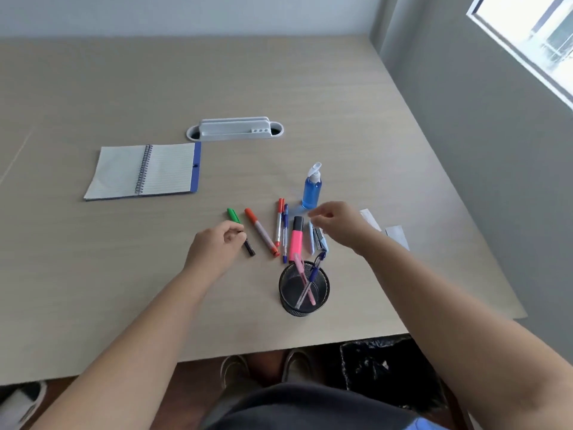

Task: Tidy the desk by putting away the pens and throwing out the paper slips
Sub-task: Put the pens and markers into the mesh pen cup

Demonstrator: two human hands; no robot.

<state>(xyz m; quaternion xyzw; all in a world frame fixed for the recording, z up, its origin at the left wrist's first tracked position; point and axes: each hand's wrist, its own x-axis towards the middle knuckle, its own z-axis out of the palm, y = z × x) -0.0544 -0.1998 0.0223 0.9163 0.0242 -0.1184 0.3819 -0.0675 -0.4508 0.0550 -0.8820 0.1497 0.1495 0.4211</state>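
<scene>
Several pens lie in a row on the desk: a green-capped black marker [233, 215], an orange marker [261, 232], a red pen [279, 221], a blue pen [285, 234] and a pink highlighter [296, 238]. My left hand [215, 245] has its fingers curled around the middle of the green-capped marker, which still rests on the desk. My right hand [339, 225] hovers with loosely spread fingers over a small stapler [321, 242], holding nothing. A black mesh pen cup [304, 290] in front holds a pink and a blue pen. Two white paper slips [397, 236] lie right of my right wrist.
An open spiral notebook [145, 170] lies at the far left. A blue sanitizer bottle [311, 187] stands just beyond my right hand. A white desk organiser [234, 128] sits at the back. A bin with a black bag [381, 367] stands under the desk's front edge, next to my feet.
</scene>
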